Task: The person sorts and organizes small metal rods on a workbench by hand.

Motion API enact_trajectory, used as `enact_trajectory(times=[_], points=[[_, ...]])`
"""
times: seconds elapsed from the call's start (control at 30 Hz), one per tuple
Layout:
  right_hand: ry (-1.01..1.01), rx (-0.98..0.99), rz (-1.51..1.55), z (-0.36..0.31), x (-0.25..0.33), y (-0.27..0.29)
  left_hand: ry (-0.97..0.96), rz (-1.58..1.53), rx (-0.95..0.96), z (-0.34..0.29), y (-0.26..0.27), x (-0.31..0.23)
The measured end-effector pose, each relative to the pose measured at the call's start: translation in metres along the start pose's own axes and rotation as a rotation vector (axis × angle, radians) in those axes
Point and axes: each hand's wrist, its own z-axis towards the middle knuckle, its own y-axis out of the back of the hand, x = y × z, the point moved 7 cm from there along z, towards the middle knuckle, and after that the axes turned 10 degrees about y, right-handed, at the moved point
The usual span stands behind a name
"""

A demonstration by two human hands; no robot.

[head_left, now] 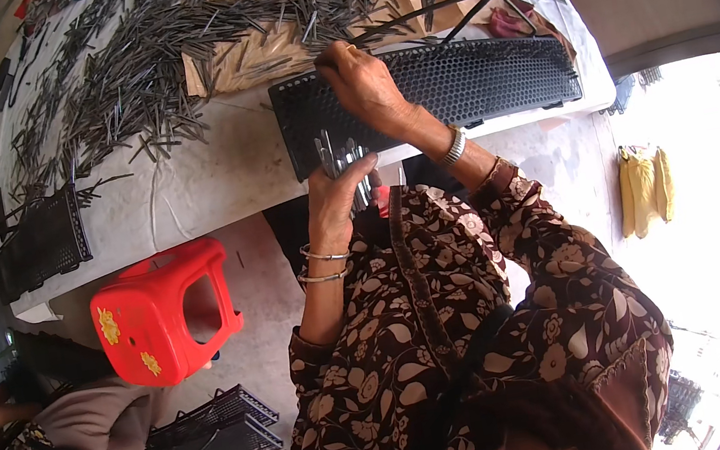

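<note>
Metal pins [339, 155] bunched in left hand [338, 193] (fist closed); right hand [364, 83] fingertips pinched on black perforated tray [487, 77].

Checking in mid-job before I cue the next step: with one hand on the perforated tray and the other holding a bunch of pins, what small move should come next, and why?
Probably pick one pin from the bundle of metal pins in the left hand and seat it. The right hand rests fingertips-down on the black perforated tray, apparently at a hole, and the bundle sits just below it.
</note>
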Motion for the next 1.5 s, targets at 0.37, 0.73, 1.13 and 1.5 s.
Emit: enact_trajectory(times=[0.37, 0.73, 1.13, 1.5], points=[[0.158, 0.131, -0.061, 0.004, 0.011, -0.018, 0.004, -0.024, 0.007, -0.002, -0.003, 0.0], [0.114, 0.119, 0.052, 0.003, 0.003, -0.017, 0.02, -0.038, -0.008, -0.006, -0.01, 0.0], [0.22, 0.09, -0.144, 0.004, 0.02, -0.009, -0.026, -0.039, 0.0, -0.004, -0.005, 0.0], [-0.212, 0.512, 0.504, -0.024, 0.025, 0.013, -0.025, 0.0, 0.014, -0.002, -0.005, 0.002]])
